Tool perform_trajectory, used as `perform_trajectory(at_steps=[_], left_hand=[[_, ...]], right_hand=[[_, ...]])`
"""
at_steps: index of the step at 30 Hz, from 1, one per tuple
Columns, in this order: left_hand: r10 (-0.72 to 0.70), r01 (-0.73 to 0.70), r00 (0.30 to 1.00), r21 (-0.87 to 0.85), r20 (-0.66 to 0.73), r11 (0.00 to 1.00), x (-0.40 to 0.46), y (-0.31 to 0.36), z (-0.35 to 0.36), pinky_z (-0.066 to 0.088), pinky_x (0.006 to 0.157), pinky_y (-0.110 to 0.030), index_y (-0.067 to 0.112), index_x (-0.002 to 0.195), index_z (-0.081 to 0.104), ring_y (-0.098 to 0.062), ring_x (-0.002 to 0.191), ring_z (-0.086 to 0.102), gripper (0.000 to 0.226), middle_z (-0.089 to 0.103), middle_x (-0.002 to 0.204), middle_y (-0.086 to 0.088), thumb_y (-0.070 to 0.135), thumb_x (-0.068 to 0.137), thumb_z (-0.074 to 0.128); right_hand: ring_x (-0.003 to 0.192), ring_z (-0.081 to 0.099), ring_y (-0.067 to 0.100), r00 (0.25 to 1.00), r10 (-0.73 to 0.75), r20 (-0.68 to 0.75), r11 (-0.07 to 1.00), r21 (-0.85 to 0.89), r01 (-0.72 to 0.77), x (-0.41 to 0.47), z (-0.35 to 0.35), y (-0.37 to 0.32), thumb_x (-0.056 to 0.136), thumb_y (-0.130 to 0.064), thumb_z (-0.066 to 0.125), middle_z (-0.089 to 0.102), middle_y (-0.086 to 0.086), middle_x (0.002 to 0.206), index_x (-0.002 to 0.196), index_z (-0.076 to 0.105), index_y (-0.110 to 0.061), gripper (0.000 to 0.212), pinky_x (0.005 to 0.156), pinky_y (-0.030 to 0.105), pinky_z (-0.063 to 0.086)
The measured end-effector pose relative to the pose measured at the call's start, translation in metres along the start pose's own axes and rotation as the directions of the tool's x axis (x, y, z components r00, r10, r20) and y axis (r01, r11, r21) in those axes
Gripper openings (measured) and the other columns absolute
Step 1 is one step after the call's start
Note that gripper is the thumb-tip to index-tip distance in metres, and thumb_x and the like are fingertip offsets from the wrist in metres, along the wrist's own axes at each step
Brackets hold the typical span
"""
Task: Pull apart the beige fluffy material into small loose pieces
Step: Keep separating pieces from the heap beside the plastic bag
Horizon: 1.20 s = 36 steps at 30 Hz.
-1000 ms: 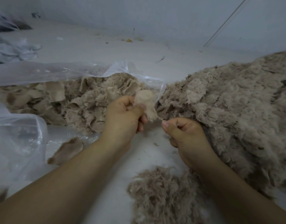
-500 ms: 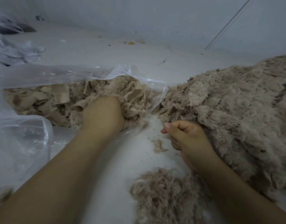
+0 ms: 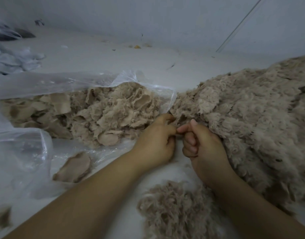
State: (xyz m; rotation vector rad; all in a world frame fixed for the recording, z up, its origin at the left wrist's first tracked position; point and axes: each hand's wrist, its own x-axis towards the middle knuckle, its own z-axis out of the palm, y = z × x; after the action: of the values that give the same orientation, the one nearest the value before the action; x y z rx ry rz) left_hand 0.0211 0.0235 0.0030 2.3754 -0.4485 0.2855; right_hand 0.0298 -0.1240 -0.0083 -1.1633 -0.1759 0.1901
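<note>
While both hands meet at the centre of the frame, the left hand [image 3: 154, 144] has its fingers curled, the forefinger and thumb reaching up into the lower left edge of the large beige fluffy mound of material [image 3: 248, 118]; its grip appears to pinch a tuft there, though the contact point is partly hidden. The right hand [image 3: 205, 145] lies just beside it, knuckles against the same mound, fingers folded tight into the palm and thumb raised; whether this grip holds fibre I cannot tell.

The beige mound fills the right half of the frame, running from centre to the right edge, resting on a pale white surface [image 3: 100, 56].

A clear crumpled plastic bag [image 3: 50, 83] lies open across the left half. Inside it sits a heap of torn beige pieces [image 3: 103, 114], some flat and skin-like, some wispy. One loose flat beige scrap [image 3: 74, 167] rests on the plastic at lower left, apart from the heap.

A small loose pile of shredded beige fluff [image 3: 172, 209] lies at bottom centre, between the two forearms.

Pale crumpled cloth [image 3: 12, 57] sits at upper left. A white wall [image 3: 165, 19] spans the top.
</note>
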Motion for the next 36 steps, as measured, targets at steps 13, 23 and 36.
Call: perform_trajectory(at_steps=[13,23,36], left_hand=[[-0.169,0.131,0.974,-0.232,-0.152,0.964,-0.017,0.021,0.024,0.035,0.059,-0.007,0.015,0.090,0.061,-0.004,0.068,0.052,0.023,0.048,0.107,0.001,-0.005,0.078,0.059],[-0.322,0.249,0.903,-0.264,-0.285,0.932,0.035,0.010,0.032,0.036,0.066,-0.015,0.018,0.103,0.054,-0.014,0.080,0.052,0.017,0.046,0.095,-0.005,0.022,0.091,0.065],[-0.417,0.226,0.898,-0.669,-0.138,0.708,-0.006,0.002,0.016,0.051,0.042,-0.031,-0.004,0.070,0.045,-0.032,0.049,0.056,0.031,0.048,0.079,-0.028,0.005,0.099,0.051]], right_hand=[[0.039,0.025,0.004,0.995,0.077,-0.069,0.983,0.172,-0.064,-0.004,0.003,-0.012,0.101,-0.038,0.040,0.033,-0.006,0.051,0.120,0.064,-0.024,0.033,0.035,0.017,0.026],[0.039,0.024,0.004,0.997,0.073,-0.038,0.980,0.189,-0.065,-0.004,0.005,-0.015,0.097,-0.039,0.043,0.033,-0.006,0.051,0.120,0.063,-0.026,0.033,0.036,0.017,0.025],[0.037,0.023,0.006,0.980,0.172,-0.102,0.974,0.167,-0.153,0.002,0.003,-0.011,0.101,-0.033,0.045,0.035,-0.005,0.050,0.053,0.048,-0.020,0.050,0.034,0.017,0.025]])
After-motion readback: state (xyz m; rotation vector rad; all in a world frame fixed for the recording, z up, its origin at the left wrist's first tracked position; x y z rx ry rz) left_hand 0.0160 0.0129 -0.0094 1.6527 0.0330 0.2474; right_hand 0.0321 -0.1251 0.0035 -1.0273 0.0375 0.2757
